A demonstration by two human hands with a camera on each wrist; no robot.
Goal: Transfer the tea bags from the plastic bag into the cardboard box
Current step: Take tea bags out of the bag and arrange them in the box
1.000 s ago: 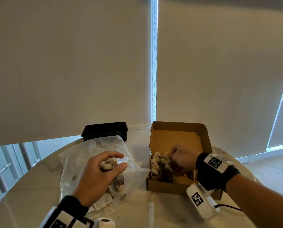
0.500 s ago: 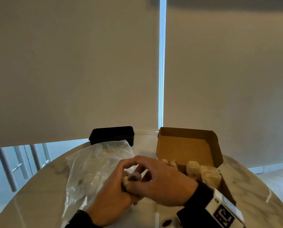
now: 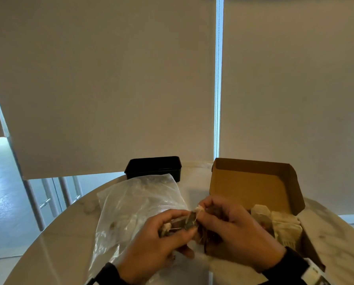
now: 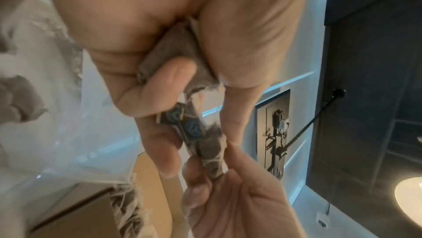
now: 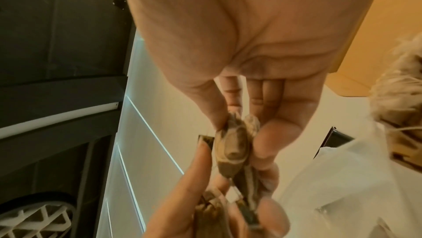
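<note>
Both hands meet over the table between the clear plastic bag [image 3: 135,204] and the open cardboard box [image 3: 252,182]. My left hand [image 3: 161,235] grips a small bunch of tea bags [image 3: 184,222] with strings and tags. My right hand [image 3: 229,227] pinches the same bunch [image 5: 233,148] from the other end, thumb against fingers. In the left wrist view the bunch [image 4: 200,133] runs from the left palm to the right fingertips. Several tea bags [image 3: 279,223] stand packed in the box. A few more tea bags [image 4: 13,101] show through the plastic bag.
A black lidded container [image 3: 154,166] stands behind the plastic bag at the far edge of the round marble table [image 3: 54,243]. The box lid stands upright at the back. Roller blinds hang close behind the table.
My right hand left the box and came across to meet the left hand. The left hand lifted its bunch of tea bags out of the plastic bag, and both hands now hold it.
</note>
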